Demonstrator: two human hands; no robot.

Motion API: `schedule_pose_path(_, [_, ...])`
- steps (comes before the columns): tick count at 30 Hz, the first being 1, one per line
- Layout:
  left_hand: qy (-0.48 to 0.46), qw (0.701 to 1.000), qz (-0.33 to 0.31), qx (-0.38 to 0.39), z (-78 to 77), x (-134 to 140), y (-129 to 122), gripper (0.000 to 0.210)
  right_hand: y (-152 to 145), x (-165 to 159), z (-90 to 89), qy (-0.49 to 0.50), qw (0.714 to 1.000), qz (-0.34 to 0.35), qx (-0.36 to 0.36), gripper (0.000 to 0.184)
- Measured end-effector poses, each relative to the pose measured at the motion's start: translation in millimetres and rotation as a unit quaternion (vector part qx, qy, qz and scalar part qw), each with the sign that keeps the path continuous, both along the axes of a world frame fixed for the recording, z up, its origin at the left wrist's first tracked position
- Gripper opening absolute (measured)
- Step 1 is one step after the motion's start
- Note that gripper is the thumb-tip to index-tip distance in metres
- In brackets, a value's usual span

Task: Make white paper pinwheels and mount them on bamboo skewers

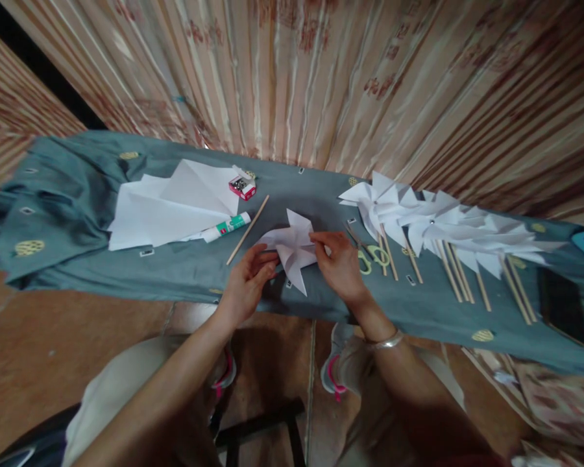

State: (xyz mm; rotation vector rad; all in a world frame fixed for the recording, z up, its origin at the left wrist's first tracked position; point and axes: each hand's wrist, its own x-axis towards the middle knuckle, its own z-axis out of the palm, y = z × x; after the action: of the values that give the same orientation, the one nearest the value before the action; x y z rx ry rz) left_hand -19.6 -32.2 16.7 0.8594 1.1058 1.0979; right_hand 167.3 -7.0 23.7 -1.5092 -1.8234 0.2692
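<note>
A white paper pinwheel (295,250) with folded blades lies between my hands over the cloth-covered table. My left hand (249,280) has its fingers closed at the left blade's edge, partly beneath it. With thumb and finger, my right hand (337,261) pinches the blade on the right side. No stick shows on this pinwheel. A loose wooden stick (248,230) rests just left of it, near a green and white glue stick (226,227). Right of my right hand are scissors (378,255) with yellow-green handles.
White paper sheets (170,204) lie at left, beside a small red box (242,186) of metal pins or tacks. Several finished pinwheels (433,222) on sticks overlap along the right. A dark phone (562,305) lies near the right end of the grey-green cloth (175,275).
</note>
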Motion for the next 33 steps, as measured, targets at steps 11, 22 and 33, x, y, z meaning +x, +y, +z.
schedule_pose_path(11, [0.162,0.976,-0.011,0.143,20.1,6.3,-2.3,0.029,25.7,-43.9,48.5,0.045,0.998,0.039,-0.023,0.017])
schedule_pose_path(22, [0.203,0.953,-0.076,0.212,22.3,-4.6,-17.6,0.034,152.1,-148.3,56.5,-0.388,0.905,0.134,-0.107,0.032])
schedule_pose_path(33, [0.171,0.959,-0.09,0.207,28.1,-6.8,-23.5,0.042,172.4,-163.0,44.4,-0.431,0.888,0.081,-0.141,0.031])
